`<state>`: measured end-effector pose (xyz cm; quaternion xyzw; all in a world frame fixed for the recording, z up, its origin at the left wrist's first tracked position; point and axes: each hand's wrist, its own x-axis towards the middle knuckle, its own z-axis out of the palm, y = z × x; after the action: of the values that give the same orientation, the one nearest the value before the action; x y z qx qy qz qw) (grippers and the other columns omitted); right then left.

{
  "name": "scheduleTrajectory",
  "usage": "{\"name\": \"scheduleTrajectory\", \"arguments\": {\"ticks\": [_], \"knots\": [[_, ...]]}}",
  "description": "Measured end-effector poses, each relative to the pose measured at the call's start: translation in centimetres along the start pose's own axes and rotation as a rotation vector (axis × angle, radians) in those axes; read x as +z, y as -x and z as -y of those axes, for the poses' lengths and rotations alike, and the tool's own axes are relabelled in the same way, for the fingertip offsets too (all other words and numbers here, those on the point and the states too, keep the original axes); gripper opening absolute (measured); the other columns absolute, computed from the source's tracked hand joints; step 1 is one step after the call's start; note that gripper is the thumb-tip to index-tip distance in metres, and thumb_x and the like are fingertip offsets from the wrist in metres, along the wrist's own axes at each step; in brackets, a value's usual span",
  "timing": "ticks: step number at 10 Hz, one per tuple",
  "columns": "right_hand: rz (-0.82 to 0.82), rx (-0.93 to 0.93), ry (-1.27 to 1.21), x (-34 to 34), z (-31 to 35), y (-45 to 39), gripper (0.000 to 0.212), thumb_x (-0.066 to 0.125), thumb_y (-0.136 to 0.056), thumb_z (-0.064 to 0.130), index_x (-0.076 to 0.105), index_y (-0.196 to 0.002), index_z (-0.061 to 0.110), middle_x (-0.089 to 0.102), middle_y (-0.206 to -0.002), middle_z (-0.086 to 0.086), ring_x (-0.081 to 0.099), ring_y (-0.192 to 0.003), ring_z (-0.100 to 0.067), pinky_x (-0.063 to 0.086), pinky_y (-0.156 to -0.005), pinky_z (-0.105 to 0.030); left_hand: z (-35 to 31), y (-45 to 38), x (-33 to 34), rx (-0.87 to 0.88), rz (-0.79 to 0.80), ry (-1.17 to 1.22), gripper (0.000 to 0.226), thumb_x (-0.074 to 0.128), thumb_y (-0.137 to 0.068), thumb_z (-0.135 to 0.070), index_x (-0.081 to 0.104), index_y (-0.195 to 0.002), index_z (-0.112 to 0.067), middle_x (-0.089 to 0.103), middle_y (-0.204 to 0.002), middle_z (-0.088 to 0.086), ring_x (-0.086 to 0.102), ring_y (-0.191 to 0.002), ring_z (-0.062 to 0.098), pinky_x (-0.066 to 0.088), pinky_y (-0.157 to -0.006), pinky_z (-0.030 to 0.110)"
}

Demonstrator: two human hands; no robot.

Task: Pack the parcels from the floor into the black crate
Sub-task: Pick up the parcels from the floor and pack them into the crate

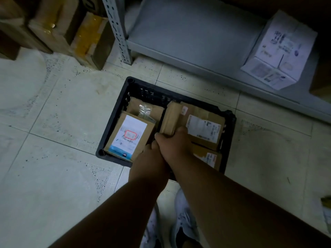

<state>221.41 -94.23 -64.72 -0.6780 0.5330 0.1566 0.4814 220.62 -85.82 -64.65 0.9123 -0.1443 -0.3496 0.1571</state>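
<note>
- The black crate [231, 136] stands on the tiled floor [59, 122] in front of a grey metal shelf [188, 42], and it already holds several parcels.
- In its left half a parcel with a white label [129, 138] leans against the near wall, with a taped brown parcel [145, 109] behind it.
- In its right half a flat labelled parcel [204, 129] lies toward the far side, and another labelled parcel [207, 156] sits near the front corner.
- The narrow brown parcel [171, 119] stands on edge in the middle gap, between the two halves; it looks partly lowered, not yet seated.
- The right hand [172, 142] has its fingers curled round the near end of that narrow parcel.
- The left hand [148, 158] sits just beside and partly under the right; I cannot tell whether its fingers grip the parcel or hold nothing.
- No loose parcels show on the open floor in view, so packing seems close to done, though the floor beyond the frame is unseen.
- Stacked brown boxes [59, 31] at the upper left and a white printed box [279, 51] on the shelf look like storage, not part of the job.
</note>
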Motion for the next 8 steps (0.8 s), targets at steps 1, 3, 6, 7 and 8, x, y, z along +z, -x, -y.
{"name": "scheduleTrajectory", "arguments": {"ticks": [1,3,6,7,8], "knots": [[0.009,0.0,0.037,1.7,-1.3,-2.6,0.051,0.069,-0.088,0.041,0.048,-0.126,0.015,0.058,-0.128,-0.01,0.056,-0.118,-0.033,0.041,-0.086,-0.031,1.0,-2.4,1.6,-0.032,0.071,-0.052,0.052,0.067,-0.087,-0.031,0.043,-0.131,-0.019,0.062,-0.116,0.002,0.064,-0.096,0.018,0.052,-0.082,0.034],[0.041,-0.02,0.159,4.7,-3.3,-6.7,0.059,0.069,-0.084,0.048,0.054,-0.126,0.011,0.06,-0.129,-0.013,0.056,-0.12,-0.034,0.048,-0.099,-0.046,2.4,-5.4,3.2,-0.068,0.159,-0.235,0.044,0.061,-0.091,-0.027,0.044,-0.129,-0.016,0.061,-0.118,0.005,0.064,-0.104,0.023,0.05,-0.085,0.036],[0.266,0.137,0.256,6.3,-3.8,-8.7,0.034,0.041,-0.103,0.013,0.056,-0.132,0.003,0.059,-0.133,-0.012,0.057,-0.121,-0.028,0.038,-0.049,-0.009,4.5,-4.8,2.5,-0.047,-0.114,0.028,0.009,0.054,-0.094,-0.026,0.054,-0.103,-0.026,0.062,-0.091,-0.008,0.057,-0.075,0.009,0.049,-0.069,0.026],[0.29,0.215,0.099,6.9,-4.0,-8.9,0.037,0.037,-0.104,0.009,0.048,-0.138,-0.001,0.053,-0.14,-0.018,0.053,-0.126,-0.031,0.042,-0.046,-0.004,4.0,-6.0,2.7,-0.07,-0.138,0.101,0.016,0.05,-0.097,-0.024,0.054,-0.113,-0.024,0.064,-0.094,-0.005,0.059,-0.079,0.011,0.051,-0.074,0.029],[0.347,0.169,0.225,6.5,-3.9,-9.7,0.038,0.043,-0.105,0.021,0.049,-0.139,0.006,0.05,-0.143,-0.017,0.049,-0.128,-0.035,0.046,-0.098,-0.029,3.4,-7.2,3.2,-0.123,-0.146,0.136,0.021,0.049,-0.096,-0.021,0.053,-0.117,-0.02,0.064,-0.094,-0.001,0.063,-0.086,0.017,0.054,-0.079,0.037]]}}
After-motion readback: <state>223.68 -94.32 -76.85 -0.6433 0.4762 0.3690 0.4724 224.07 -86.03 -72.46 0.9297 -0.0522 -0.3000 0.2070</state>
